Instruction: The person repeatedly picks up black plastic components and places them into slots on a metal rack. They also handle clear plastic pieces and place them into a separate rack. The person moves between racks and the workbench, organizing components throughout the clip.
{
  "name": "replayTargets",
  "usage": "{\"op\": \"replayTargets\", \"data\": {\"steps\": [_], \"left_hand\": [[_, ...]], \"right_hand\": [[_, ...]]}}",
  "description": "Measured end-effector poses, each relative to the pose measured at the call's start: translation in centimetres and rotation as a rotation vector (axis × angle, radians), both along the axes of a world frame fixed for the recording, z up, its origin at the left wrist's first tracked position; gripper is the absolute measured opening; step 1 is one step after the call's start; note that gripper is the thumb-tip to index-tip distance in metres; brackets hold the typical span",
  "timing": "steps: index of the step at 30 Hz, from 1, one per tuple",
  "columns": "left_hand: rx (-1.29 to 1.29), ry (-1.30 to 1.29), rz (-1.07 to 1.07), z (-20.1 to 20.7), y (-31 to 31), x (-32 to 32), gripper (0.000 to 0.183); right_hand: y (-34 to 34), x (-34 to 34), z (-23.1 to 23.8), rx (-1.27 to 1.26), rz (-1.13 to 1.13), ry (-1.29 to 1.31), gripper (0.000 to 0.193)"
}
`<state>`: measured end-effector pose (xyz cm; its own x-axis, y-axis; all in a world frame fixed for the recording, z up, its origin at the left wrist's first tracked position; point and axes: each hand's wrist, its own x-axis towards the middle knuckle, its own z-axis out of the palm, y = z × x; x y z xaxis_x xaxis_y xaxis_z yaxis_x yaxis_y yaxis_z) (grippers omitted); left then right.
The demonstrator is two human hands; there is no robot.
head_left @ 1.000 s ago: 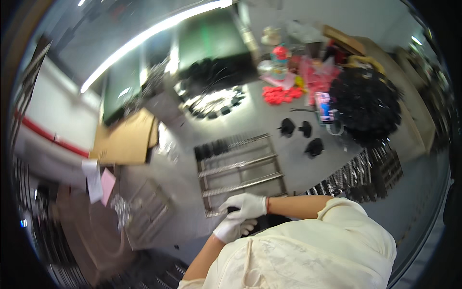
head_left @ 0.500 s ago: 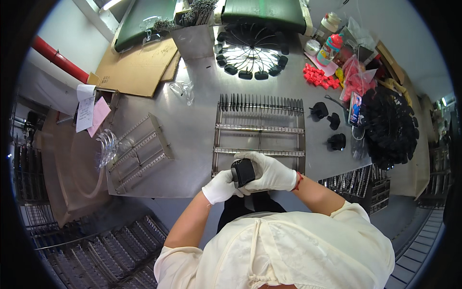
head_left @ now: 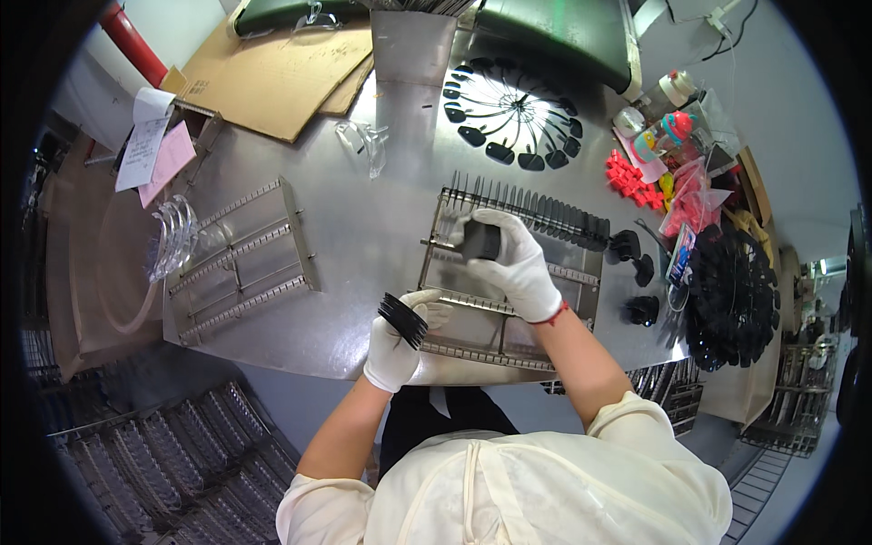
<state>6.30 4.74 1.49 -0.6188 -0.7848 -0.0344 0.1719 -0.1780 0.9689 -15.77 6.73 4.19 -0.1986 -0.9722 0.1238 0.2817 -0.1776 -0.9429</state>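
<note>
Both my hands wear white gloves. In my left hand (head_left: 396, 349), at the near left corner of the metal slotted rack (head_left: 472, 301), is a fanned stack of thin black pieces (head_left: 402, 320). My right hand (head_left: 520, 265) is over the rack's left-middle part, its fingers and thumb around a dark flat-sided black piece (head_left: 481, 241); whether this is one piece or several pressed together I cannot tell. Along the far rail of the rack stands a row of thin black upright pieces (head_left: 536, 213), just beyond my right hand.
An empty-looking slotted rack (head_left: 241, 247) lies at left near clear plastic strips (head_left: 173, 238). Black pieces with stems form a ring (head_left: 502, 153) at the back. Right of my rack are loose black parts (head_left: 642, 311), red pieces (head_left: 631, 182), bottles (head_left: 665, 136) and a black pile (head_left: 731, 300). Cardboard (head_left: 263, 77) lies back left.
My hands were together around a black stack at the rack's near edge. They have come apart, the right moving forward over the rack with a black piece. The whole view has also shifted.
</note>
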Motion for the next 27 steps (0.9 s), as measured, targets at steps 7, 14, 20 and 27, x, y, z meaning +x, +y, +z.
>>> {"op": "replayTargets", "data": {"steps": [7, 14, 20, 27], "left_hand": [[-0.016, 0.042, 0.023, -1.6, 0.3, 0.1, 0.029], [-0.039, -0.001, 0.007, -1.1, 0.0, 0.1, 0.027], [-0.048, -0.043, 0.035, -1.6, 0.0, -0.3, 0.024], [-0.110, -0.072, 0.043, -1.6, -0.1, -0.4, 0.027]], "right_hand": [[-3.0, 1.6, -2.0, -0.044, -0.214, 0.909, 0.040], [-1.6, 1.8, 0.6, 0.036, -0.227, 1.124, 0.043], [-2.2, 1.0, 0.8, 0.024, -0.085, 1.160, 0.036], [-3.7, 2.3, -0.5, -0.140, -0.146, 1.226, 0.034]]}}
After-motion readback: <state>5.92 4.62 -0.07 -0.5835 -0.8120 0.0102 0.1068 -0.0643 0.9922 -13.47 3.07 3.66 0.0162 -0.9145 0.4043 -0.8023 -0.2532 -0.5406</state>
